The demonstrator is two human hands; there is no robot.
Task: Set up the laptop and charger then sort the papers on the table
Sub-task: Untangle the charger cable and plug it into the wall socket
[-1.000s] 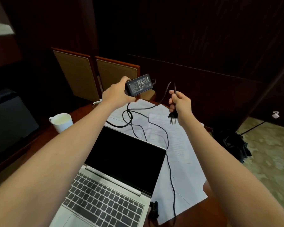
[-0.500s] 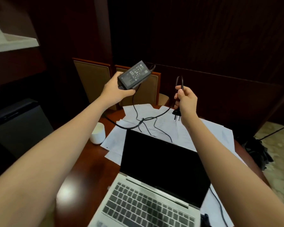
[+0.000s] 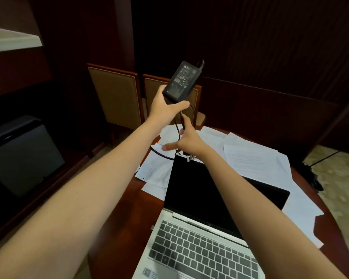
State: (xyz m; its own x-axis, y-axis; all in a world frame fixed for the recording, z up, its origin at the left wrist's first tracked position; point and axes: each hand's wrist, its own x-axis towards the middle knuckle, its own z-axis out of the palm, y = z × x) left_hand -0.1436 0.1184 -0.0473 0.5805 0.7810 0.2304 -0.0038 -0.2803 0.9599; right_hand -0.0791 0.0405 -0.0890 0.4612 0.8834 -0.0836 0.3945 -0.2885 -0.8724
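My left hand (image 3: 165, 109) holds the black charger brick (image 3: 181, 81) up in the air above the far end of the table. Just below it, my right hand (image 3: 186, 140) grips the black charger cable (image 3: 177, 127), with the metal plug prongs (image 3: 189, 157) showing under the palm. The open silver laptop (image 3: 201, 234) sits in front of me, its screen dark. White papers (image 3: 254, 162) lie scattered on the table behind and beside the laptop.
The table is dark reddish wood (image 3: 127, 214). Two wooden chairs with tan backs (image 3: 115, 95) stand at its far side. A dark cabinet (image 3: 22, 156) stands on the left. A black bag (image 3: 312, 178) and a cord lie on the patterned floor at right.
My left hand has raised and tilted the brick higher. My right hand has moved left and down, close under the brick. The view has shifted left, and the white cup is out of sight.
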